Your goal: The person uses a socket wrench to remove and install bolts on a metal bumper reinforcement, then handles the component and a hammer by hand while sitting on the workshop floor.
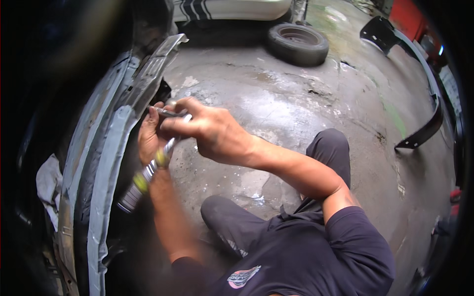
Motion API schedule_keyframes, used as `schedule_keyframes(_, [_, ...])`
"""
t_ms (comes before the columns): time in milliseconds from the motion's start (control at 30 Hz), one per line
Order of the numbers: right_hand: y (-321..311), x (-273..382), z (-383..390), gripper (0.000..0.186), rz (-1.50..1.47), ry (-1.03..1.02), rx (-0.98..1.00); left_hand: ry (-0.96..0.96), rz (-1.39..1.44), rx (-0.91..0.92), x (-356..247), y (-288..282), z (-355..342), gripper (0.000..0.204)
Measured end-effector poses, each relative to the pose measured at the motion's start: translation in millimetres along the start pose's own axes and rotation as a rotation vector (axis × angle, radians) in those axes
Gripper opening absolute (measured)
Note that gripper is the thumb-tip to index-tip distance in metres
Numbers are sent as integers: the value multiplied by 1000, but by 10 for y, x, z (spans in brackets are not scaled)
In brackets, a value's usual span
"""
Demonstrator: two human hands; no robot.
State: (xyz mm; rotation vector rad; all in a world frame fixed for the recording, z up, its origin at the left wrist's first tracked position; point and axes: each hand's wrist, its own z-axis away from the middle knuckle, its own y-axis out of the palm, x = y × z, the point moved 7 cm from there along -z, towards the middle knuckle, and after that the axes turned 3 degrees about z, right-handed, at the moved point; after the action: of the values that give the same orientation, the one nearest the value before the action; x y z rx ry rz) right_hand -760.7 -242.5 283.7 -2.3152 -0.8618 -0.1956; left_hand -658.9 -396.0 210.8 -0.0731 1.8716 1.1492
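Observation:
A silver hand tool with a ribbed, yellow-banded grip [141,182], shaped like a ratchet, slants down to the left, blurred by motion. My right hand [217,129] is closed about its upper end. From there a thin metal shaft [170,113] points left toward the car's bare metal edge. The fingers of my left hand [148,137] are closed around the far end of this shaft, close to the metal edge; its very tip is hidden by them. The long grey body panel [111,167] runs down my left side, with a flanged upper end [157,61].
A tyre on its wheel [298,43] lies flat on the stained concrete floor [276,98], near a white car part with dark stripes [232,10]. A long dark bumper-like piece [424,123] curves along the right. A pale rag [48,185] hangs at far left.

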Motion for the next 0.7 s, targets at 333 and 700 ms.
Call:
schedule_keyframes(333, [588,-355,1209,39,-1250,1008,44,55,188,90,201,-10,-128,25])
schedule_keyframes(700, [-1,-481,154,54,-589,444,-35,69,-3,-12,223,122,-5,32])
